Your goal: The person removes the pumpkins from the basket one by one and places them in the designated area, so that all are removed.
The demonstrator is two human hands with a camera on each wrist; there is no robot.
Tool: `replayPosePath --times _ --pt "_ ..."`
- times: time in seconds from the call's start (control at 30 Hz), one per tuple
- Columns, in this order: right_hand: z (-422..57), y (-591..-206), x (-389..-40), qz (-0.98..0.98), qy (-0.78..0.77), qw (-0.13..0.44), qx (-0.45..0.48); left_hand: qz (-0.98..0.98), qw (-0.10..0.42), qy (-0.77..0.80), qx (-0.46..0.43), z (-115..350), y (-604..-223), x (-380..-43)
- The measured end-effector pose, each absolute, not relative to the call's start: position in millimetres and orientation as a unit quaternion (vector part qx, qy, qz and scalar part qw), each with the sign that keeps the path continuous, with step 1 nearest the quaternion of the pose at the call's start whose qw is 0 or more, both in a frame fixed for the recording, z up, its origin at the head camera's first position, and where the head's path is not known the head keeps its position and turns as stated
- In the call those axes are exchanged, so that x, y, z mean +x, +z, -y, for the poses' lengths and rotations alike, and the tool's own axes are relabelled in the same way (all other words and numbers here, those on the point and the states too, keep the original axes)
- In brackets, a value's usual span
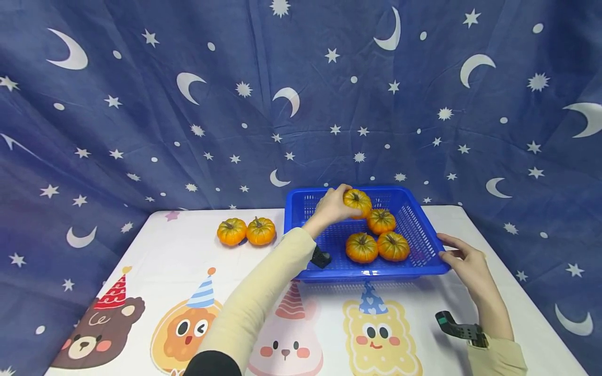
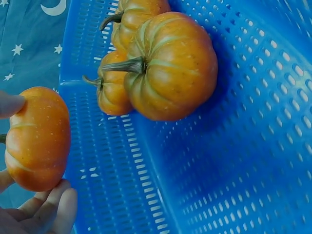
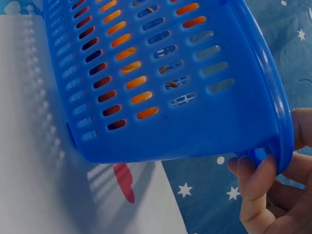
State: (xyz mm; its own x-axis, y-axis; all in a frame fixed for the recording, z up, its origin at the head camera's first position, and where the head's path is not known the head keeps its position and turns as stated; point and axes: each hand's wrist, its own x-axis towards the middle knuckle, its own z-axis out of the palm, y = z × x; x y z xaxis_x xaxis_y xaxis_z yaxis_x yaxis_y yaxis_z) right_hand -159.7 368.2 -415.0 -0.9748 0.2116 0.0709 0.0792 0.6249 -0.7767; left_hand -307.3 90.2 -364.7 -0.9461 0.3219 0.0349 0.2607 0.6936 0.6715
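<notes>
A small orange pumpkin (image 1: 357, 203) is gripped by my left hand (image 1: 333, 207) over the back part of a blue plastic basket (image 1: 329, 272). In the left wrist view the fingers and thumb (image 2: 9, 104) wrap that pumpkin (image 2: 41, 139) from both sides. Three more pumpkins lie in the basket: one behind (image 1: 381, 221) and two in front (image 1: 361, 247). At the basket's right end my right hand (image 1: 465, 261) holds the rim; the right wrist view shows its fingers (image 3: 261, 180) curled at the corner of the rim (image 3: 280, 107).
Two pumpkins (image 1: 232, 231) stand side by side on the white tablecloth (image 1: 188, 250), left of the basket. Cartoon animals and food are printed on the cloth. A dark blue curtain (image 1: 226, 130) with moons and stars hangs directly behind the table.
</notes>
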Motion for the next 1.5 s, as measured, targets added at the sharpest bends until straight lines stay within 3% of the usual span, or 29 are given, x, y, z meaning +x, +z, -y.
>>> replayPosePath --times 0.8,1.5 --pt "-370 -413 -160 0.899 0.422 0.084 -0.075 -0.921 0.0 0.341 0.19 -48 -331 -298" --pt "-367 -417 -160 0.899 0.423 0.076 -0.082 -0.918 -0.033 0.354 0.176 -8 -331 -282"
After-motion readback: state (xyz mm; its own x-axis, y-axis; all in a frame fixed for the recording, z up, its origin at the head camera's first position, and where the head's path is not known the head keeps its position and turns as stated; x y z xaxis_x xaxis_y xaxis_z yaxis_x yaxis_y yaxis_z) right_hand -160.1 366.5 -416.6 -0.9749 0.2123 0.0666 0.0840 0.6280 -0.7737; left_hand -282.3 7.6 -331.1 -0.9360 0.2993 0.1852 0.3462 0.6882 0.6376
